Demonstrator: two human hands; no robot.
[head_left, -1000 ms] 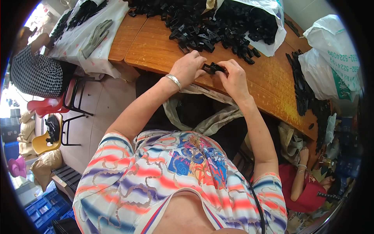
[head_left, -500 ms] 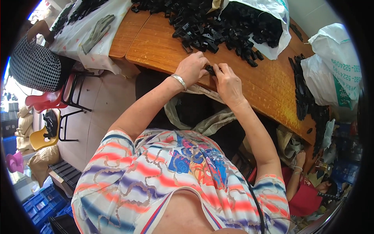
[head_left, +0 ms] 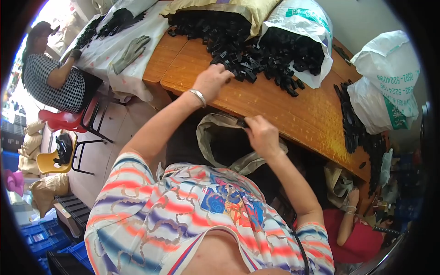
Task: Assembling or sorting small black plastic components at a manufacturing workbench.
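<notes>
At the near edge of a heap of small black plastic parts [head_left: 250,68] is my left hand [head_left: 211,83], its fingers bent together against the nearest pieces. Whether a piece is between those fingertips is hidden. My right hand [head_left: 263,136] is lower, just off the table's front edge, pinching a small black plastic part [head_left: 242,123] between thumb and fingers. Below that part hangs a beige cloth bag [head_left: 202,137] with its mouth open and a dark inside. A wooden table [head_left: 293,110] carries the heap.
Behind the heap lie a tan sack [head_left: 220,8] and a white sack [head_left: 323,34], both spilling black parts. Another white sack [head_left: 385,78] stands at right. A grey glove [head_left: 131,54] rests on the left table. Co-workers sit at far left and lower right.
My hands have parted. The left has reached the heap's near edge; the right has come down toward the bag's mouth with a black part. The view has shifted slightly.
</notes>
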